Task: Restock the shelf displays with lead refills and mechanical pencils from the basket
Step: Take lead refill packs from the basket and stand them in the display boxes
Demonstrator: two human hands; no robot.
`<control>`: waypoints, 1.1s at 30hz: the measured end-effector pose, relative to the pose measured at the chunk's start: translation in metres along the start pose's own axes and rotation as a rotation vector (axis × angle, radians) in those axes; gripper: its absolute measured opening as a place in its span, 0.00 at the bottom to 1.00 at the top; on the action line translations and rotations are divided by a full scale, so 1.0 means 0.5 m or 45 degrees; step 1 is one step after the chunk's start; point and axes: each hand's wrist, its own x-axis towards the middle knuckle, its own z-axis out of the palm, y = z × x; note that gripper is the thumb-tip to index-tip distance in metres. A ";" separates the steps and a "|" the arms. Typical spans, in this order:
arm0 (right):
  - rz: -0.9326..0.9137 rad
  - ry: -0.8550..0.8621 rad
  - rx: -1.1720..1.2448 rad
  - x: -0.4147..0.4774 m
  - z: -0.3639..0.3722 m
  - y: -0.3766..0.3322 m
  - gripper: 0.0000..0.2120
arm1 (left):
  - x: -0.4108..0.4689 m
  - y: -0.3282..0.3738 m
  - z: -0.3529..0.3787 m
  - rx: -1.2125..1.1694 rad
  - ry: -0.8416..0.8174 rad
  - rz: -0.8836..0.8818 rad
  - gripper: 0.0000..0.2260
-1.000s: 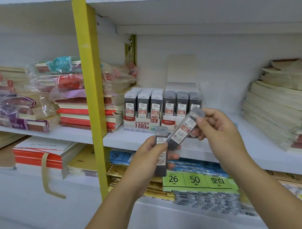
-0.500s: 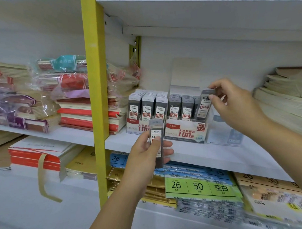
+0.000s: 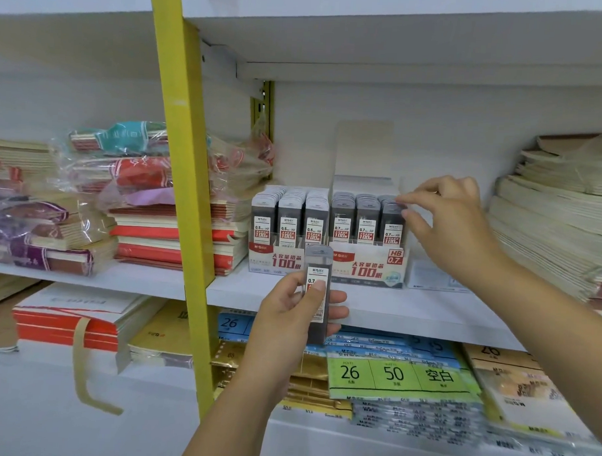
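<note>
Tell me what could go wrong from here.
The left hand holds a 0.7 refill case close to the 0.5 display box; it could be slotted there instead of the 0.7 display box.
The right hand works at that box's packed right side; a hard push might tip it.

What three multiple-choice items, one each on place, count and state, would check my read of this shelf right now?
1. Where does the 0.7 display box stand from the 0.5 display box? A to its right; B to its left; C one shelf below.
2. How many front-row cases show in the 0.7 box? A two; B three; C five.
3. The left hand is: A open and empty; B gripping an upright refill case; C flat on the shelf.
Answers: 1 A, the 0.7 box sits right of the 0.5 one. 2 B, three labels face front. 3 B, its fingers curl round the case.
</note>
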 end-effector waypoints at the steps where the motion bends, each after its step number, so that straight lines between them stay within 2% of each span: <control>1: -0.003 0.062 0.093 -0.014 -0.005 -0.013 0.12 | -0.002 0.001 0.001 0.001 -0.010 -0.008 0.08; 3: 0.062 0.037 0.437 -0.049 -0.013 -0.047 0.10 | -0.007 0.003 0.005 0.013 -0.027 -0.022 0.07; 5: 0.150 -0.165 0.853 -0.086 -0.015 -0.085 0.08 | -0.011 0.004 0.010 0.049 -0.052 -0.028 0.06; 7: 0.184 -0.356 1.119 -0.115 -0.012 -0.112 0.10 | -0.015 0.004 0.017 0.083 -0.090 -0.031 0.07; 9: 0.150 -0.462 1.212 -0.129 -0.006 -0.120 0.12 | -0.018 0.000 0.020 0.114 -0.114 -0.030 0.07; 11: 0.147 -0.471 1.214 -0.134 0.000 -0.116 0.13 | -0.021 -0.001 0.022 0.136 -0.127 -0.038 0.06; 13: 0.180 -0.422 1.275 -0.137 0.001 -0.111 0.13 | -0.023 0.000 0.024 0.154 -0.114 -0.031 0.06; 15: 0.223 -0.275 1.371 -0.134 -0.006 -0.107 0.13 | -0.021 0.000 0.025 0.212 -0.029 0.040 0.05; 19: 0.254 0.160 1.341 -0.078 -0.042 -0.092 0.13 | -0.009 -0.002 0.008 0.510 0.283 0.336 0.08; 21: 0.173 0.236 1.230 -0.036 -0.057 -0.086 0.13 | -0.001 -0.006 -0.006 0.832 0.323 0.474 0.11; 23: 0.088 0.173 1.064 -0.003 -0.060 -0.092 0.13 | 0.007 -0.017 -0.022 1.161 0.286 0.563 0.17; 26: 0.014 -0.070 0.746 0.030 -0.038 -0.105 0.10 | 0.014 -0.037 -0.043 1.417 0.208 0.554 0.24; 29: -0.024 -0.235 0.507 0.050 -0.008 -0.116 0.09 | 0.018 -0.053 -0.056 1.544 0.138 0.571 0.25; 33: 0.025 -0.403 0.453 0.065 0.032 -0.112 0.10 | 0.023 -0.064 -0.063 1.560 0.141 0.641 0.24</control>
